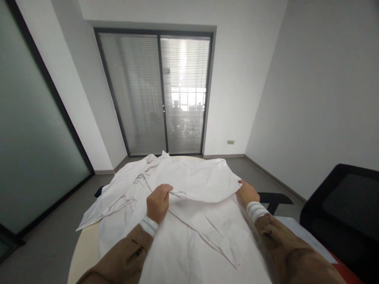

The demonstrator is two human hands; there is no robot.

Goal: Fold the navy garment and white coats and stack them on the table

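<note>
A white long-sleeved garment (192,179), a shirt or light coat by its look, lies spread over the table in front of me. My left hand (158,202) is closed, pinching the near edge of a raised layer of its cloth. At the right side of that layer, my right hand (247,193) also pinches the edge, and the cloth hangs slightly slack between both hands. Below them a sleeve (219,240) lies slantwise over the lower cloth. To the left the white fabric (124,197) is bunched and creased; I cannot tell whether it is a second garment.
The pale round table (85,246) shows its rim at the left. A black mesh office chair (349,209) stands at the right, with white paper (304,234) and something red (345,272) near it. Beyond the table are glass doors with blinds (133,98).
</note>
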